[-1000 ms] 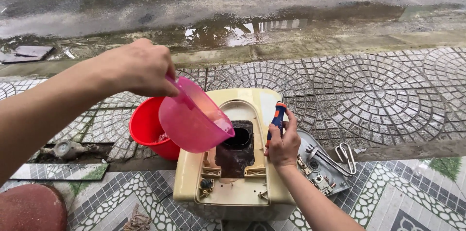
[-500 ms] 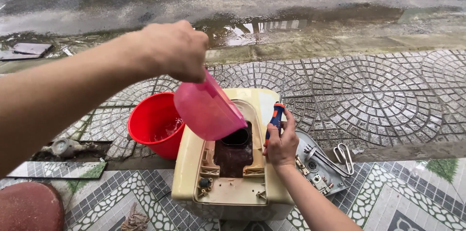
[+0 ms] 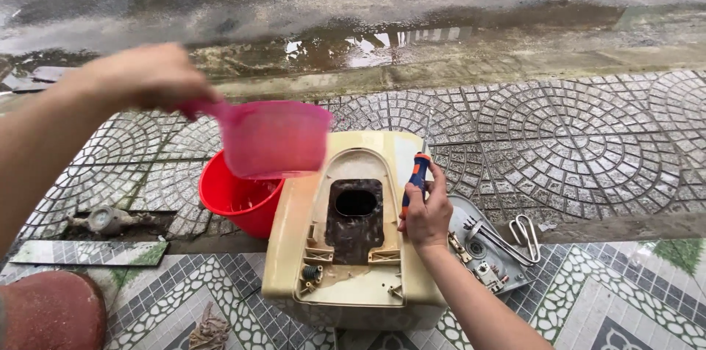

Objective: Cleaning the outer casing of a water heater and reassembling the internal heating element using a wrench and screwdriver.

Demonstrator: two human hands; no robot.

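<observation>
Two hands are busy here. The left hand [image 3: 143, 78] grips the handle of a pink plastic scoop [image 3: 276, 138], held in the air just to its right, above a red bucket [image 3: 235, 201]. The right hand [image 3: 426, 212] clasps a blue-and-orange screwdriver [image 3: 416, 177] and rests on the cream appliance housing [image 3: 353, 247], whose dark opening lies just left of it.

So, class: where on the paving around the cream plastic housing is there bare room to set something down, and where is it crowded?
Bare patterned tiles lie beyond the grey metal parts, up to the wet kerb. It is crowded left of the cream plastic housing, where the red plastic bucket stands under the pink plastic scoop.
</observation>
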